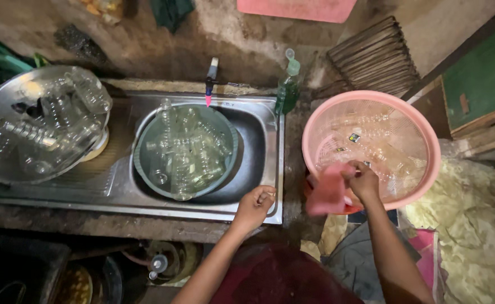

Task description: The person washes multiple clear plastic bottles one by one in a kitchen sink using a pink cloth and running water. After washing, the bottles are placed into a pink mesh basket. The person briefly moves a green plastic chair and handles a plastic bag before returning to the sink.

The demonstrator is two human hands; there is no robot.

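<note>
Steel sink (258, 169), left hand (254, 205) on rim

glossy steel sink (118, 186), pink plastic basket (427, 141), clear bottles (185, 152).

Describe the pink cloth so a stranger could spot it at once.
Start at the steel sink, then look right to the big round pink basket of clear bottles. At its near rim, the right hand grips the pink cloth: soft and crumpled, unlike the rigid latticed basket.
</note>
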